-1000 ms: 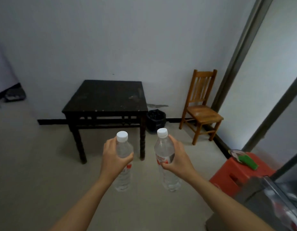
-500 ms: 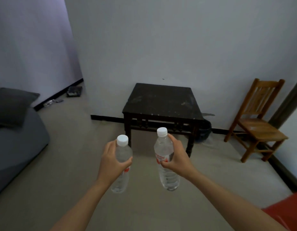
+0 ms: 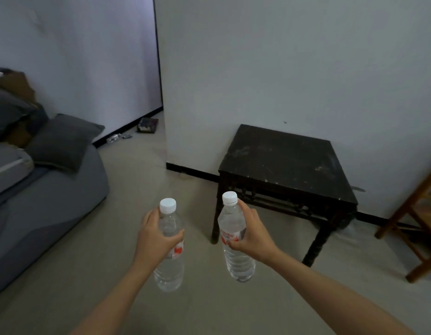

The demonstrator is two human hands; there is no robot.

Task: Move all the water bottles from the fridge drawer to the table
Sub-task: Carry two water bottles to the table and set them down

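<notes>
Two hands are reaching out front and two water bottles are riding with them, one apiece. The left hand (image 3: 154,238) is wrapping fingers and thumb round the upper body of the left bottle (image 3: 169,269), while the right hand (image 3: 252,234) is clasping the right bottle (image 3: 237,264) at its label, forefinger stretching up towards the neck. Both bottles are hanging upright in the air above the pale floor (image 3: 137,180), side by side and apart, neither touching the other. Each one is showing clear ribbed plastic, a white screw cap and a white label with red print, and the left hand is covering most of its bottle's label. Just beyond the right bottle, one dark square surface (image 3: 282,165) is standing against the white wall, its top looking scuffed and speckled, and both bottles are hovering short of it. One wooden chair (image 3: 422,213) is poking in at the right edge, only part of it showing. Over on the left, one grey bed (image 3: 52,201) is lying low, carrying two dark grey pillows (image 3: 62,141).
</notes>
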